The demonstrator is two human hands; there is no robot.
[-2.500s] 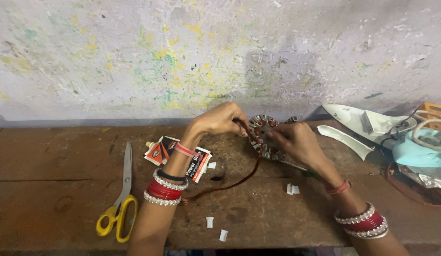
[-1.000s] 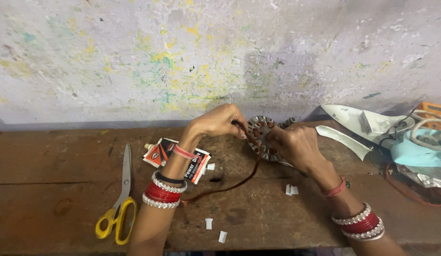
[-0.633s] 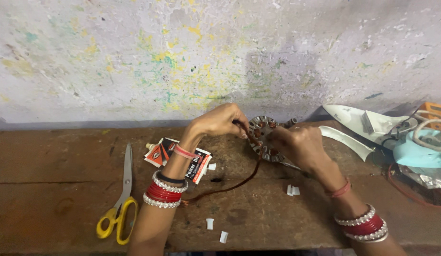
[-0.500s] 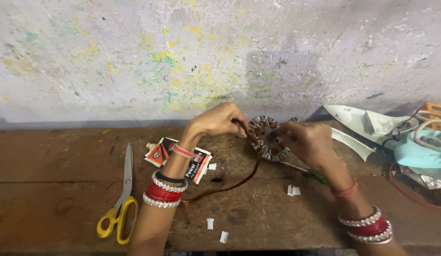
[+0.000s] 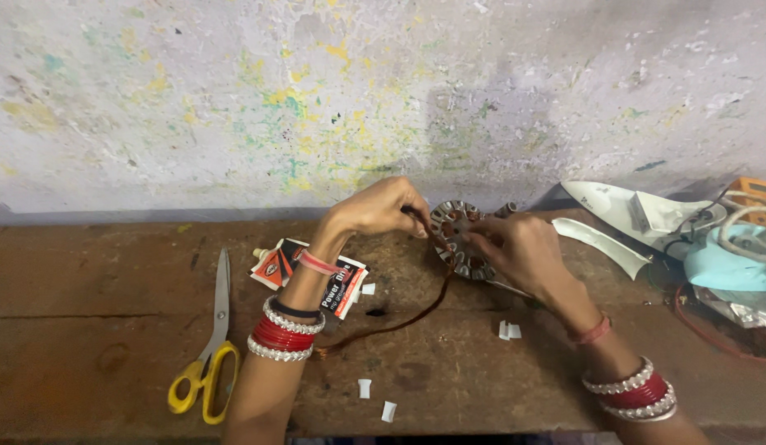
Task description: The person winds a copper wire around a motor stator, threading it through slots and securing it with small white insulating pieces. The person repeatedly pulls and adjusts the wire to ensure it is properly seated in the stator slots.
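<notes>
A round metal stator core (image 5: 459,235) with slots around its rim stands tilted on the wooden bench (image 5: 94,288), near the wall. My left hand (image 5: 381,206) pinches a bundle of copper-brown wire (image 5: 416,305) at the core's left edge; the wire trails down across the bench toward my left wrist. My right hand (image 5: 519,251) grips the core from the right, fingers over its front face, and seems to hold a thin tool whose tip is hidden.
Yellow-handled scissors (image 5: 208,363) lie at the left. A small red, white and black packet (image 5: 313,272) sits under my left forearm. White paper scraps (image 5: 508,331) dot the bench. White plastic shells (image 5: 638,210), a pale blue part (image 5: 733,264) and cables crowd the right end.
My right hand has shifted slightly on the stator core, moving a little right and back. The left hand keeps its pinch on the wire; nothing else moved.
</notes>
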